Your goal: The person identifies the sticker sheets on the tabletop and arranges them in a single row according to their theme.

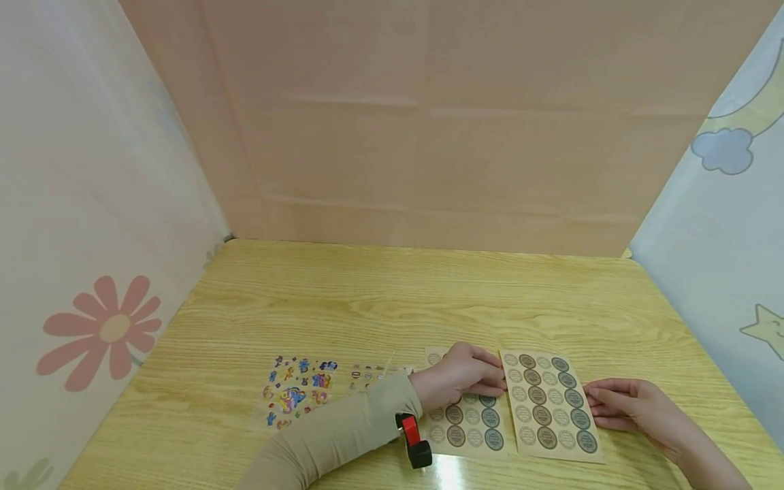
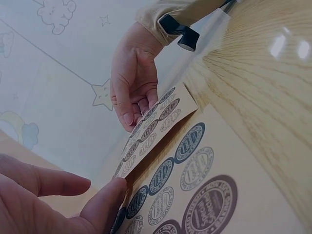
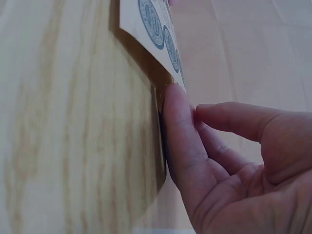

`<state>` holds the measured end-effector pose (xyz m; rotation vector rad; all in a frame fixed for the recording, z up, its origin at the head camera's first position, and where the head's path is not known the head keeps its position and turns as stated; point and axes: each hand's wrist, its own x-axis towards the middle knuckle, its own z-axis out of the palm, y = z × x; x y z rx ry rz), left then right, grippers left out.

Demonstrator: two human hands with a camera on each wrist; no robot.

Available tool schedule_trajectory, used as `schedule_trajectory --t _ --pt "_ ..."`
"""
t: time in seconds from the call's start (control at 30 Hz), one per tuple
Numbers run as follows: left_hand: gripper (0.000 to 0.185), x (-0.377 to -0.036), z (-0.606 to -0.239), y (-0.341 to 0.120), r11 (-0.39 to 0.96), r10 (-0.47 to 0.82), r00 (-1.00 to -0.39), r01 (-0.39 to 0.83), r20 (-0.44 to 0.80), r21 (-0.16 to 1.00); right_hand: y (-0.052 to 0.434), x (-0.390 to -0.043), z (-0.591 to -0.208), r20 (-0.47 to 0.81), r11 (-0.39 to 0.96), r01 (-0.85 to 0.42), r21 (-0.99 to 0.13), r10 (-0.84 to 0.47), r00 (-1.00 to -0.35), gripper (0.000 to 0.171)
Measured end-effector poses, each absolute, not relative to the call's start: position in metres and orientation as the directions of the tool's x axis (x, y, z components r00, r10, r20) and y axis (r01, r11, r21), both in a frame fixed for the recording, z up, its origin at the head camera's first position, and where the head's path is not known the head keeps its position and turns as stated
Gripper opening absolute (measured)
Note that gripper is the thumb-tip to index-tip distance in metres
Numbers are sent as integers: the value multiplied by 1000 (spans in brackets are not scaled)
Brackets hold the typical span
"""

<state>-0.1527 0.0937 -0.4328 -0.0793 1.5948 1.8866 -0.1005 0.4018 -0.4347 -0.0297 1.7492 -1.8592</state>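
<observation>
A cream sticker sheet (image 1: 542, 415) with round seal designs lies tilted slightly upward, a shadowed gap under it in both wrist views. At its right edge my right hand (image 1: 633, 408) holds it, the fingertip (image 3: 176, 100) right at the edge and the thumb (image 3: 234, 117) close above. My left hand (image 1: 465, 373) reaches across to its left edge. One left fingertip (image 2: 117, 187) meets that edge, and another digit (image 2: 63, 184) stands apart. Beneath the left hand lies a second matching sheet (image 1: 471, 439), partly covered.
A clear sheet of colourful cartoon stickers (image 1: 297, 388) lies to the left, partly hidden by the left sleeve (image 1: 343, 425). Beside it is another clear sheet with small stickers (image 1: 367, 373). The wooden table (image 1: 392, 292) meets an orange-brown back wall (image 1: 422, 136) and pale side walls.
</observation>
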Motion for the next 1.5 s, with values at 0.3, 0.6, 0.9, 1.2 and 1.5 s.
schedule_trajectory --t 0.3,0.6,0.9,1.2,1.5 --pt "17 -152 -430 94 -35 418 -791 -505 -447 862 402 -101 -434 -357 47 373 -927 -416 -836 29" --pt "20 -152 -427 91 -19 424 -789 -498 -444 867 402 -101 -433 -377 90 373 -924 -394 -838 27" --pt "19 -151 -424 90 -27 440 -783 -500 -439 866 403 -101 -432 -359 79 360 -930 -413 -837 28" --pt "20 -151 -423 88 -57 427 -789 -511 -441 858 405 -103 -437 -378 155 345 -926 -371 -848 25" --pt "21 -161 -412 69 -97 474 -787 -493 -396 864 402 -103 -434 -367 195 317 -928 -337 -867 24"
